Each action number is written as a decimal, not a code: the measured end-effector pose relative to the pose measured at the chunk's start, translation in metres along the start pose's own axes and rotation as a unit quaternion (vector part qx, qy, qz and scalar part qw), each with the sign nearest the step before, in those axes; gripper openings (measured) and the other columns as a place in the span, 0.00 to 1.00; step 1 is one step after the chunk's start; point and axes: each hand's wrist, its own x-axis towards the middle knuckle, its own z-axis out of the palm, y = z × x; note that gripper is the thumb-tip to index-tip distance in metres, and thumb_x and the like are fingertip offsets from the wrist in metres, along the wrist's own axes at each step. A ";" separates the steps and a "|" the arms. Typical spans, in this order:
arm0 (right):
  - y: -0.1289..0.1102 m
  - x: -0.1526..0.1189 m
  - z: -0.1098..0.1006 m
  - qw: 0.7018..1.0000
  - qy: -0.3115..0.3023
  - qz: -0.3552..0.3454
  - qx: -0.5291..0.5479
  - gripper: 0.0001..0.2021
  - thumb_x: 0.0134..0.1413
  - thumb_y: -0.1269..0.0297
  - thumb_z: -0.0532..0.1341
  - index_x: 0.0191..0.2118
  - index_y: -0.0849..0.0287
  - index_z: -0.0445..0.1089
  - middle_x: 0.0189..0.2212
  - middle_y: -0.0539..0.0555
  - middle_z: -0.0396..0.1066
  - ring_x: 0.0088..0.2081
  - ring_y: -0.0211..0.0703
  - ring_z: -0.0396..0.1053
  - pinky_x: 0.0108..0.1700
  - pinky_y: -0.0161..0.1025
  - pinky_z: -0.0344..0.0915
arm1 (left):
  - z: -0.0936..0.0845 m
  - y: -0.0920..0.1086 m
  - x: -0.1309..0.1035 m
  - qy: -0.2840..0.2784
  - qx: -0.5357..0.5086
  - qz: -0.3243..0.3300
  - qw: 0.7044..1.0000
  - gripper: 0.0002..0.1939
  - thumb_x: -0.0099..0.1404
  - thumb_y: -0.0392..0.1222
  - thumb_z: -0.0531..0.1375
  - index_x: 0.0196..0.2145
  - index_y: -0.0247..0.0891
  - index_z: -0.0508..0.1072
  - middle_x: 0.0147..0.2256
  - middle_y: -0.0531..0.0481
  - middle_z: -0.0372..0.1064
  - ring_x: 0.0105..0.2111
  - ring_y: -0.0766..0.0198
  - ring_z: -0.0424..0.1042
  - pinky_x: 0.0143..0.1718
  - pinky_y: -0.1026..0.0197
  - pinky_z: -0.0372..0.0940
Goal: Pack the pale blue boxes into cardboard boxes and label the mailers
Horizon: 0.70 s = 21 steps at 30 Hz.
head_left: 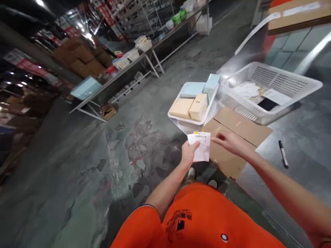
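Observation:
My left hand [188, 153] grips a white printed paper slip [203, 150] with a barcode and a yellow mark along its top, the thumb lying over its face. Just off the slip's right edge is my right hand [234, 143], its thumb and fingers drawn together. Whether anything small sits in that pinch cannot be made out. Beneath the right hand, flat brown cardboard [232, 163] lies on the metal table [305, 137]. Beyond the slip, a white tray [169, 115] holds cream boxes [198, 106] and light blue boxes [212, 84].
A white perforated basket [292, 74] with papers and a dark flat item stands on the table. A black-and-white marker [283, 154] lies at the right. Stacked cardboard [302, 17] is at the upper right. Across the floor runs a long bench [144, 51] carrying bins.

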 end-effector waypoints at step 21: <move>-0.014 0.029 0.080 0.931 0.017 0.014 0.365 0.26 0.42 0.37 0.68 0.24 0.59 0.69 0.18 0.49 0.64 0.21 0.36 0.60 0.24 0.36 0.59 | -0.072 0.010 -0.005 -0.182 0.098 -0.049 0.977 0.28 0.43 0.58 0.77 0.35 0.32 0.82 0.35 0.44 0.80 0.33 0.58 0.75 0.40 0.57 0.68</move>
